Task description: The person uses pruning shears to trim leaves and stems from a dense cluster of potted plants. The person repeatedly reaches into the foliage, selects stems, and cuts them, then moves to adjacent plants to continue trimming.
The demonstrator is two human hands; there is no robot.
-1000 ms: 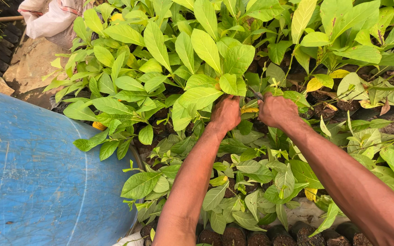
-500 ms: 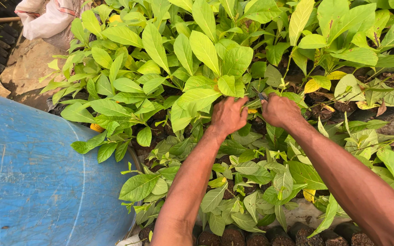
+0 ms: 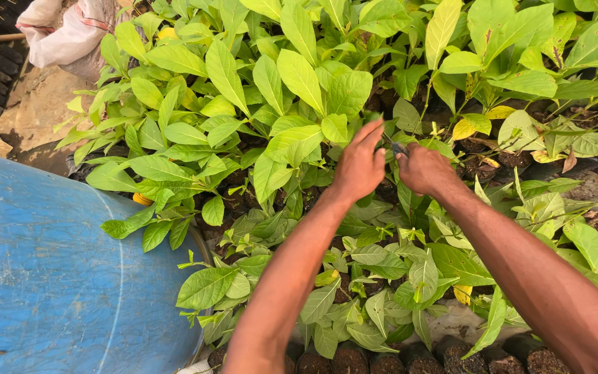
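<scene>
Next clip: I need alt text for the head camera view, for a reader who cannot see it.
Two bare hands, the left hand and the right hand, meet close together among the green leaves of potted seedlings, with a small dark object just visible at the right hand's fingertips. A blue drum fills the lower left, and a white sack lies at the upper left.

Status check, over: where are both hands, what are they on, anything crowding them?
Left hand and right hand close together among seedling leaves. Right hand grips a small dark tool, kind unclear. Dense foliage all round; blue drum at left.
</scene>
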